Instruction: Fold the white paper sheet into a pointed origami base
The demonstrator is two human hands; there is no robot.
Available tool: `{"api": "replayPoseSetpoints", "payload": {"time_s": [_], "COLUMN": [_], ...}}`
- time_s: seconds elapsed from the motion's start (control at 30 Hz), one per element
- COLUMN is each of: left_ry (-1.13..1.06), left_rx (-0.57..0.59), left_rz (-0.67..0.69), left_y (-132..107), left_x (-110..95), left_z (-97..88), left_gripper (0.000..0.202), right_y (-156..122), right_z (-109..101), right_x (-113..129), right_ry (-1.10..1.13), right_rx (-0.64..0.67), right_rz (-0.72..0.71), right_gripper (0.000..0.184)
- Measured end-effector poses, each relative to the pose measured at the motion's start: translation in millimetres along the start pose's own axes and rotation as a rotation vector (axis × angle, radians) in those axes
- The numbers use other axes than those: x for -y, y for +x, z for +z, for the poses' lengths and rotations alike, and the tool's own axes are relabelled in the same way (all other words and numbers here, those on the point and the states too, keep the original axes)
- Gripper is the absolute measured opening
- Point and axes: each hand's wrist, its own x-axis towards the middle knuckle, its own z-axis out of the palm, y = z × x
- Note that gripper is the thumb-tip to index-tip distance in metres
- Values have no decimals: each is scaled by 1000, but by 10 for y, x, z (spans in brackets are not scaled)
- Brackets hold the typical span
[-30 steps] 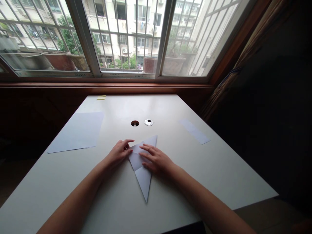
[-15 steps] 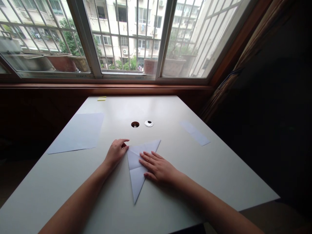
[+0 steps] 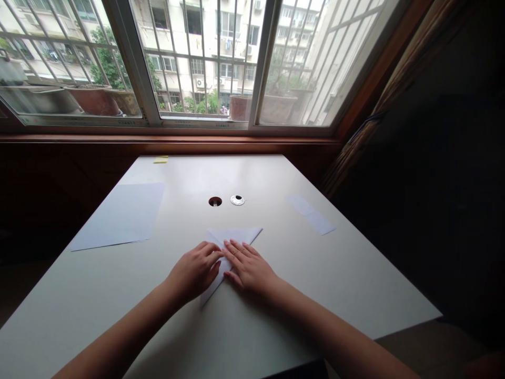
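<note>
A white sheet of paper [image 3: 235, 235], folded to a triangular shape with creases, lies on the table in front of me. My right hand [image 3: 249, 268] rests flat on its right side, fingers stretched forward and the thumb slightly apart. On the left side, my left hand [image 3: 198, 269] has curled fingers on the paper, its fingertips close to those of the right. The thumb is bent under them, and the exact grip is partly hidden. One paper point [image 3: 206, 300] sticks out below the left hand, towards me.
On the white table [image 3: 189, 179], larger paper sheets [image 3: 122, 213] lie at left and a narrow paper strip [image 3: 311, 214] at right. A round hole [image 3: 215, 201] and a ring-shaped cover [image 3: 237, 200] sit farther back. A yellow piece [image 3: 161, 159] is near the window.
My left hand has moved from the paper's upper left corner rightwards and nearer, onto the paper beside my right hand. The paper's near point has shifted left and away from me.
</note>
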Motion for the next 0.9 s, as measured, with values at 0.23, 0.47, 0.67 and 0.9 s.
{"api": "replayPoseSetpoints", "payload": {"time_s": [0.23,0.47,0.67,0.9], "left_ry": [153,218,251,183], "left_rx": [61,69,41,33], "left_rz": [127,84,-21,18], "left_y": [-504,-676,-631,-537], "left_x": [-96,183,179,10], "left_z": [305,213,175,253], "left_gripper": [46,55,47,46], "right_y": [-38,-134,-107,-30], "right_z": [51,19,-6,-32], "right_x": [-10,-7,17,-12], "right_ry": [-18,32,68,78], "right_rx": [-75,-53,-21,-7], "right_rz": [37,-100,-131,-206], "right_gripper": [60,51,54,53]}}
